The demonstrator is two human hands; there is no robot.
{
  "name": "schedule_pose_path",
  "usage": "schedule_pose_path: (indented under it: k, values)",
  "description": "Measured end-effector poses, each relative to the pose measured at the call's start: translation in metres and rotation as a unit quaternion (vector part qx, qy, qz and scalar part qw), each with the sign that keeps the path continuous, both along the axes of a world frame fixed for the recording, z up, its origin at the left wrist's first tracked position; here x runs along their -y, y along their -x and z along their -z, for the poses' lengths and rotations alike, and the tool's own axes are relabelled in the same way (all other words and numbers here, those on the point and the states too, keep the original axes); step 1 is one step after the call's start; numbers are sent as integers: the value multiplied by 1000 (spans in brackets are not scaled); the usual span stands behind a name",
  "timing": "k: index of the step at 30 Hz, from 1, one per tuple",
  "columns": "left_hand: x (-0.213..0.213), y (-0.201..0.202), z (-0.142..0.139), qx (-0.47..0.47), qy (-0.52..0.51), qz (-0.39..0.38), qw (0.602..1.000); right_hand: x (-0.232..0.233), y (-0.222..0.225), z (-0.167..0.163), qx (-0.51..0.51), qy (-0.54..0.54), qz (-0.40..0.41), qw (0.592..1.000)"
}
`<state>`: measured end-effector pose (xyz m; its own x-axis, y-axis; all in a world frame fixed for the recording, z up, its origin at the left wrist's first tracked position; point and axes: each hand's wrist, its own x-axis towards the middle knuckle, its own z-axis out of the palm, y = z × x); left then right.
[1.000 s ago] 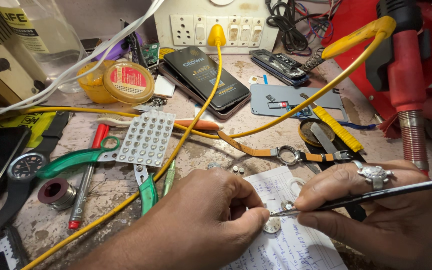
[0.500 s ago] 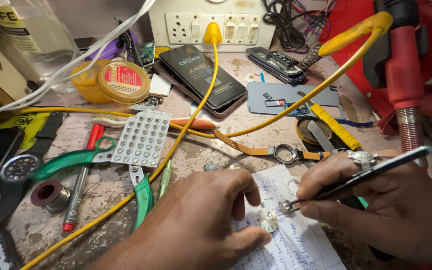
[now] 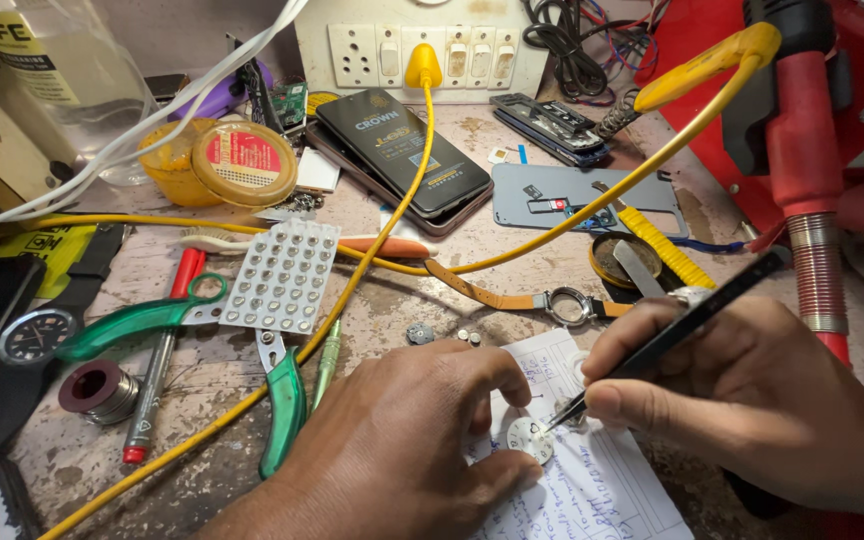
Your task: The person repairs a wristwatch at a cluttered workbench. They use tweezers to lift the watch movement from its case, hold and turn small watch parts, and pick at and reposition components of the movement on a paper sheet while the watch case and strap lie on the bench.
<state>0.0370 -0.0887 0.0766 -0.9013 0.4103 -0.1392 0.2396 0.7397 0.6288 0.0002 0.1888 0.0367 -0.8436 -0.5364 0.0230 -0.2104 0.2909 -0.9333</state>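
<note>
My left hand [image 3: 402, 450] rests on the bench with thumb and forefinger pinching a small round white watch movement [image 3: 530, 438] that lies on a handwritten paper slip [image 3: 592, 480]. My right hand [image 3: 742, 400] holds black tweezers [image 3: 672, 335] like a pen, their tip touching the right edge of the movement. A silver ring sits on a right finger. Just beyond the paper lies a watch case on an orange strap [image 3: 542, 300], with tiny button cells [image 3: 467, 338] beside it.
Green-handled pliers [image 3: 282, 400], an empty blister sheet [image 3: 282, 275], a yellow cable [image 3: 392, 230], phones [image 3: 402, 150], a yellow tin [image 3: 242, 160], a black wristwatch [image 3: 32, 335], a solder roll [image 3: 97, 388] and a red tool [image 3: 812, 180] at the right crowd the bench.
The tweezers have tipped from nearly level to steeply angled, and their tip has come down onto the movement. My left fingers stay pinched around it.
</note>
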Motion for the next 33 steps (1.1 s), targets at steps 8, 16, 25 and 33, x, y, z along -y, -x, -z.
schedule_pose_path:
  k: [8, 16, 25, 33]
  values:
    - [1, 0, 2, -17, -14, 6, 1000, 10, 1, -8, 29, -31, 23, 999]
    - [2, 1, 4, -29, -10, 17, 999, 6, 3, -8, 31, -63, 53, 996]
    - [2, -1, 2, -11, -14, 2, 1000, 0, 5, -4, 30, 12, 19, 999]
    - [2, 1, 6, -35, -4, 11, 999, 3, 7, 1, 108, 55, 26, 992]
